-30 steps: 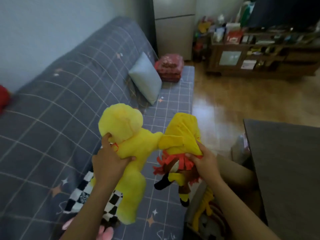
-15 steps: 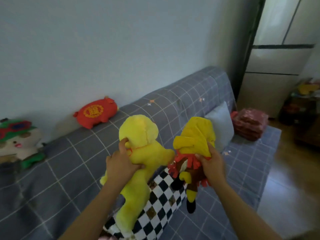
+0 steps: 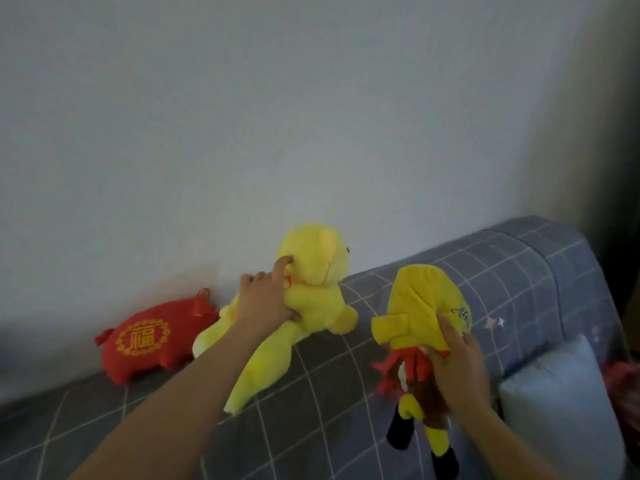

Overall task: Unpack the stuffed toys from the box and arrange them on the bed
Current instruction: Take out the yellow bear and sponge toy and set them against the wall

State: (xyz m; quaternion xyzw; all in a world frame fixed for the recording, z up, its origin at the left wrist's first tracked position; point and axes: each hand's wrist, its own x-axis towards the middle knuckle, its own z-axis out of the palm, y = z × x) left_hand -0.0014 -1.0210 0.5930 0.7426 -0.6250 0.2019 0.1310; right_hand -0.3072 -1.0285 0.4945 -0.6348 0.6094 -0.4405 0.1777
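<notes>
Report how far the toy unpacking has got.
Done: the red pig plush already sits on the bed's backrest by the wall. In hand: left hand sets the yellow bear beside it; right hand holds the yellow-caped doll. The box is out of view.

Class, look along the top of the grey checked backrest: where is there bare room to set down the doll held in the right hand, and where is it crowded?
Free: the backrest top right of the yellow plush bear, up to its rounded corner above the pale cushion. Crowded: the wall side left of the bear, where the red pig cushion sits close beside it.
</notes>
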